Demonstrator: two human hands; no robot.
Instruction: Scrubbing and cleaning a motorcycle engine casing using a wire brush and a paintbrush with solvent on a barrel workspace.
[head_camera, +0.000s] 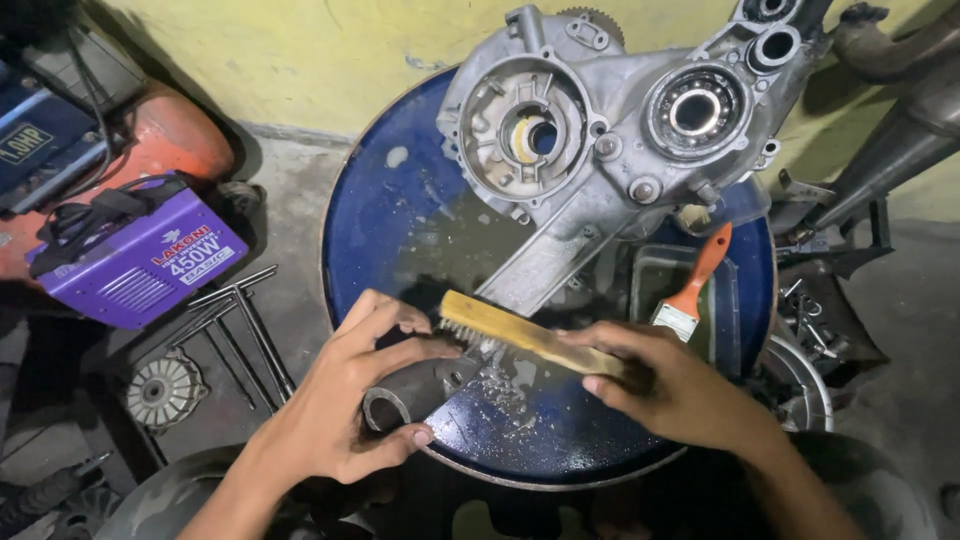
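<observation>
The left hand (345, 400) wraps around a dark tube-shaped part (415, 392) at the near rim of the blue drum top (370, 215), its far end hidden under the fingers. The right hand (680, 385) grips the wooden wire brush (520, 335), bristles on the part; the handle end is covered by the palm.

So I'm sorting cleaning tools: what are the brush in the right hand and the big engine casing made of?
Yellow-handled brush: apparently painted wood, with stiff, wire-like bristles. Large grey engine casing: probably cast aluminium, judging by its dull silver, slightly rough surface, with a shinier steel-looking bearing.
</observation>
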